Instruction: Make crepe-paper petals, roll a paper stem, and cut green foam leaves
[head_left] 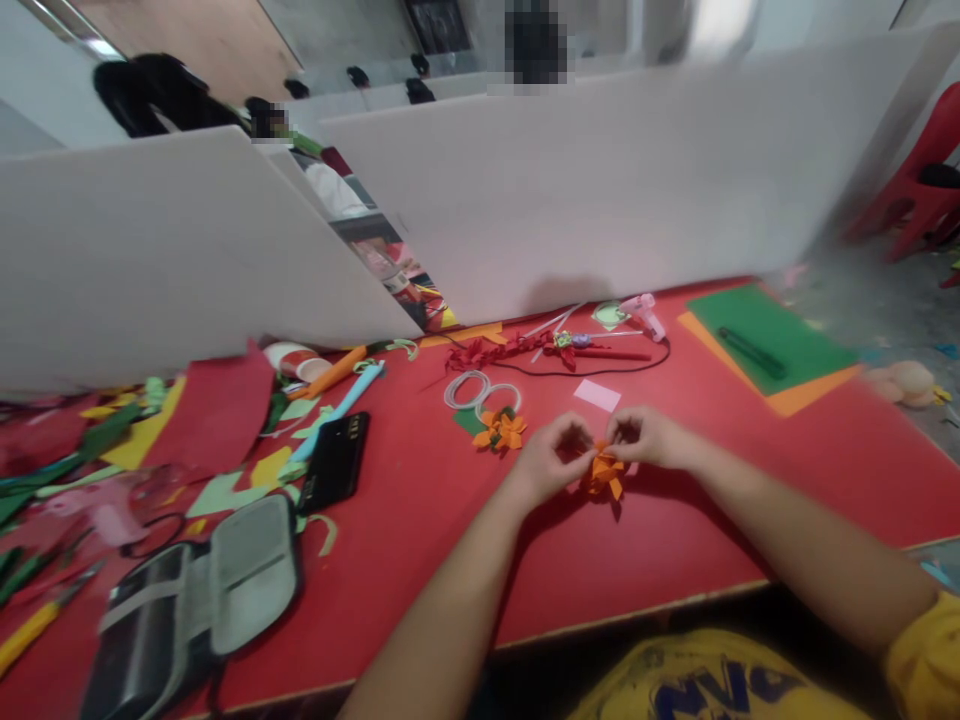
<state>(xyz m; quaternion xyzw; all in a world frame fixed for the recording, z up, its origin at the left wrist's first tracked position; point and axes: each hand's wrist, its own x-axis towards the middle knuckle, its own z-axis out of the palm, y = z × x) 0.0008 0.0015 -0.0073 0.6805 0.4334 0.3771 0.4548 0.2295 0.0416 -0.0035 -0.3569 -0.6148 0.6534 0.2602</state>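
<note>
Both hands meet over an orange paper flower [606, 477] at the middle right of the red table. My left hand [559, 455] pinches its upper edge from the left, fingers curled. From the right, my right hand [643, 438] pinches the same flower near its top. The flower's folded petals hang below the fingertips, just over the table. To the left lies another orange flower piece [499, 430] beside pale wire rings [466, 391]. A small pink paper [597, 395] lies just beyond the hands.
Behind sit a pink glue gun [645, 315] with a black cord and red paper strips [499, 350]. Green sheets [772, 335] with a black cutter are at right. A black phone [334, 462], open case [251, 570] and paper scraps fill the left. White partitions [600, 190] stand behind.
</note>
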